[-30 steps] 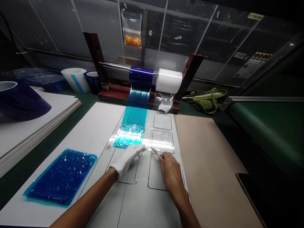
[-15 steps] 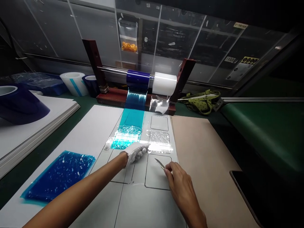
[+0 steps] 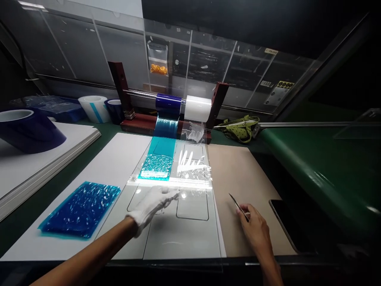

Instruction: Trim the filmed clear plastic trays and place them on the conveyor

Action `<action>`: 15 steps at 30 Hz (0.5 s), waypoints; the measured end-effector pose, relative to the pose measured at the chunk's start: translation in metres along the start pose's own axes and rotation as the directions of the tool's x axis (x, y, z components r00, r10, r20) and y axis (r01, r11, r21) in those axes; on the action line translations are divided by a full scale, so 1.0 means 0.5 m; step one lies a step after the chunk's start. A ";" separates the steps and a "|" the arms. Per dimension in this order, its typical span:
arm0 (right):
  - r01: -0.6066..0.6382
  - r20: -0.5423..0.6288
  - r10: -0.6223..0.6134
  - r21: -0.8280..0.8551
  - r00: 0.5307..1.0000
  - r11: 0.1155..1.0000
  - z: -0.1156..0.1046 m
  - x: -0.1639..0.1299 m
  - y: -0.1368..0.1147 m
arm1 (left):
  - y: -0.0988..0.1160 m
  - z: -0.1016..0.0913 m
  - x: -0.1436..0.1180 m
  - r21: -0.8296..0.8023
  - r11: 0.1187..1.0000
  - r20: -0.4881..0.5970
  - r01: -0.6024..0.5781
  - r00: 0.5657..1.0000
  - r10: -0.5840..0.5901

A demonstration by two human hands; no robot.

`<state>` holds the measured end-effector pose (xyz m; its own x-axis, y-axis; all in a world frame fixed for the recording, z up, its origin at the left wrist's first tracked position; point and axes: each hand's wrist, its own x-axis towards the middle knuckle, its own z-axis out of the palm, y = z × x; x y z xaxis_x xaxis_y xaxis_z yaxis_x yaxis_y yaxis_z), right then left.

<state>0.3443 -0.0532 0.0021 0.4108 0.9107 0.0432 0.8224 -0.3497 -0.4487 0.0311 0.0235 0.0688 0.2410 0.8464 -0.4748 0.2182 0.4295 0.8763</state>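
Observation:
My left hand (image 3: pixel 153 204), in a white glove, reaches over a pale sheet with black outlined rectangles (image 3: pixel 166 238). Its fingers look pinched at the near left corner of a strip of clear film (image 3: pixel 195 172), though blur softens the contact. Beside that strip lies a blue film strip (image 3: pixel 157 163), wrinkled at its near end. A knife (image 3: pixel 237 204) with a thin pointed blade is held in my bare right hand (image 3: pixel 254 226), above the brown board (image 3: pixel 232 171). Its tip points up and left, apart from both films.
Behind, a dark red stand (image 3: pixel 135 126) carries a blue film roll (image 3: pixel 168 104) and a white film roll (image 3: pixel 198 108). A stack of cut blue film (image 3: pixel 80 210) lies left. A phone (image 3: pixel 287 224) sits right; a large blue roll (image 3: pixel 29 133) stands on paper sheets (image 3: pixel 74 141).
My right hand has moved right with the knife, from the outlined sheet to above the brown board. My left hand has come slightly nearer, and the clear film shows different wrinkles. The view has shifted.

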 end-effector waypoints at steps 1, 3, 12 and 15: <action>0.002 -0.021 -0.003 -0.014 1.000 1.000 0.003 0.003 0.011 | -0.013 -0.002 -0.025 -0.008 1.000 0.009 0.008 1.000 -0.008; 0.008 -0.061 -0.010 -0.042 0.998 0.999 0.011 0.011 0.029 | -0.051 0.003 -0.070 -0.019 0.999 0.034 0.037 0.999 -0.036; 0.096 -0.075 -0.105 -0.109 0.992 0.989 0.033 0.011 0.057 | -0.239 0.055 -0.178 -0.009 0.985 0.042 0.173 0.984 -0.173; 0.097 -0.082 -0.108 -0.124 0.991 0.988 0.036 0.008 0.056 | -0.258 0.056 -0.161 0.003 0.987 0.018 0.162 0.987 -0.162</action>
<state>0.3619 -0.0555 -0.0262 0.3510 0.9218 0.1644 0.9008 -0.2844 -0.3282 0.0098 -0.1090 -0.0083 0.2194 0.7601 -0.6117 0.2570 0.5598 0.7878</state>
